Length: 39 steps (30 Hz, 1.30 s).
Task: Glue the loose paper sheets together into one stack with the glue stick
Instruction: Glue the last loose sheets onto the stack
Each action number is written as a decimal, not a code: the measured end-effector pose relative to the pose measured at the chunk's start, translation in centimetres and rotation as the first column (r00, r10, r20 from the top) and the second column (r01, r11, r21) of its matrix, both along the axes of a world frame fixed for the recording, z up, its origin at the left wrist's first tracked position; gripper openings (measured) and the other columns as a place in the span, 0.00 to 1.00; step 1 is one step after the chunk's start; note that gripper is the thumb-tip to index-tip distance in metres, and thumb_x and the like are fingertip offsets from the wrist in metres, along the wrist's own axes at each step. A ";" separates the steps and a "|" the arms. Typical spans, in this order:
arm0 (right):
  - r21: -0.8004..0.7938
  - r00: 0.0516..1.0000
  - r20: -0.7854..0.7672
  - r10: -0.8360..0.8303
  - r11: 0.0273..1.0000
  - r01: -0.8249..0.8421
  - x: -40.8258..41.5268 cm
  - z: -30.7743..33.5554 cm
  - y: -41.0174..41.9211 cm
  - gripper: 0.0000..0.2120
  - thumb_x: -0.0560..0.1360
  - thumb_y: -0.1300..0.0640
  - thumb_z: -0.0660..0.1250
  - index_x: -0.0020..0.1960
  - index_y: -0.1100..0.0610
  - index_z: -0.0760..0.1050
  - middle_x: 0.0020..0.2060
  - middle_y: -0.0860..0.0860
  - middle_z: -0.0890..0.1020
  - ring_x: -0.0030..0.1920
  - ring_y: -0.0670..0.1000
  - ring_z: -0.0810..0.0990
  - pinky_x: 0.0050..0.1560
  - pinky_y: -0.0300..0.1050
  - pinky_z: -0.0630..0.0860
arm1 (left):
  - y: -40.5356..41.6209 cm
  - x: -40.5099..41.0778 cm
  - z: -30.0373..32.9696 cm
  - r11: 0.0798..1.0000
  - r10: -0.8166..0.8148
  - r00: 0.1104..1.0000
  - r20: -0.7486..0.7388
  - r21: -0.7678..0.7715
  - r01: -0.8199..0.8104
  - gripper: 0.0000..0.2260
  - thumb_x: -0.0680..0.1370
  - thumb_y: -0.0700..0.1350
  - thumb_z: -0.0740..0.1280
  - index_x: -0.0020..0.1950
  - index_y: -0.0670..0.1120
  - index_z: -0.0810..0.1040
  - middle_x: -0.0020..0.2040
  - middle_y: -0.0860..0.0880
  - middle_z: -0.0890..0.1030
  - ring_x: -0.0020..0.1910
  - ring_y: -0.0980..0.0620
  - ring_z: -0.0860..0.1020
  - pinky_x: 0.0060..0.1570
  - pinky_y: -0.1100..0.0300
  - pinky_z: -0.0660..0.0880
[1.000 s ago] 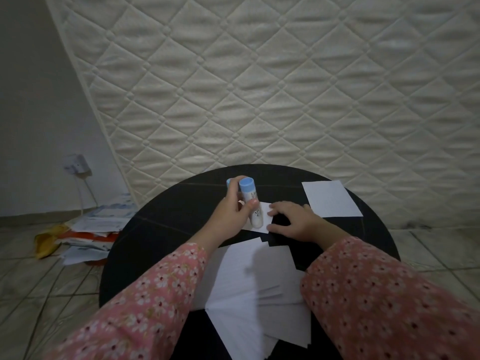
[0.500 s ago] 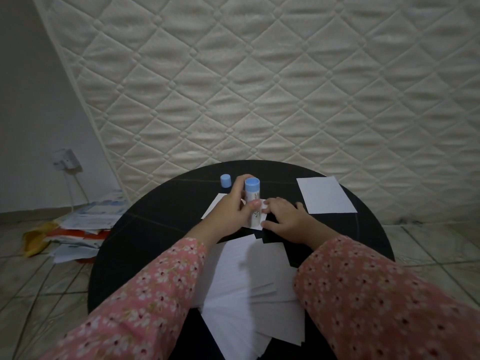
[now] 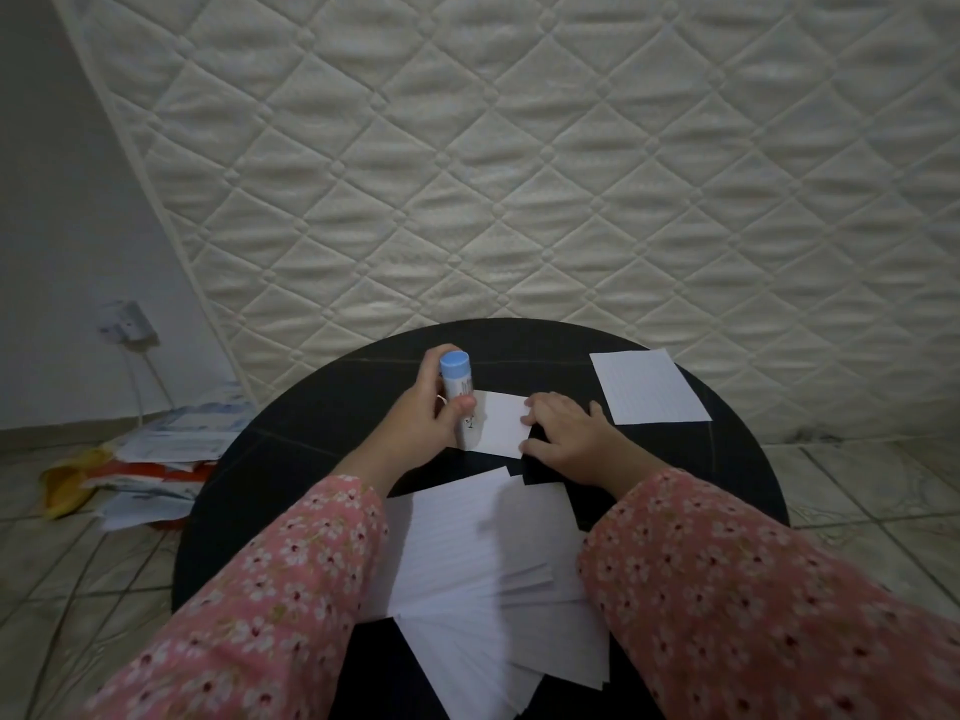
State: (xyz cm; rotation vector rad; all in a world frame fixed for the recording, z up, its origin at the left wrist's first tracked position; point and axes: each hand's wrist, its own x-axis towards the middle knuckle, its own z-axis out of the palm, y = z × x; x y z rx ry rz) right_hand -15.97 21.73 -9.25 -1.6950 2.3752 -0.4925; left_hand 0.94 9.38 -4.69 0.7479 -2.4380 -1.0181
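- Centrally, a round black table (image 3: 291, 459) serves as the landmark; all positions below are given relative to it.
- Left hand (image 3: 423, 426): over the table's far-centre area, fingers and thumb curled round the barrel of the glue stick (image 3: 460, 402), which stands nearly upright, blue end uppermost, lower end on a small sheet.
- Small paper sheet (image 3: 501, 423): lies flat on the table's far-centre area, between the two hands.
- Right hand (image 3: 574, 441): just right of that sheet, fingertips pressing on its right edge, fingers bent and close together, pinching nothing that can be seen.
- Fanned loose sheets (image 3: 488, 574): spread across the table's near half, between the two floral pink sleeves (image 3: 753, 605).
- Single lined sheet (image 3: 647, 387): flat at the table's far right edge, apart from both hands.
- Quilted mattress (image 3: 519, 174): stands upright behind the table.
- Heap of papers (image 3: 156, 459): on the tiled floor left of the table, below a wall socket (image 3: 127, 319).
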 end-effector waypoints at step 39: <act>0.050 1.000 -0.013 0.017 0.999 -0.016 0.1 0.4 0.2 0.26 0.76 0.36 0.59 0.71 0.45 0.64 0.75 0.39 0.57 0.77 0.46 0.48 0.73 0.67 0.44 | -0.3 -4.9 0.5 0.956 0.257 0.951 -0.172 0.187 -0.224 0.23 0.77 0.45 0.68 0.68 0.47 0.61 0.62 0.46 0.75 0.60 0.48 0.75 0.52 0.56 0.72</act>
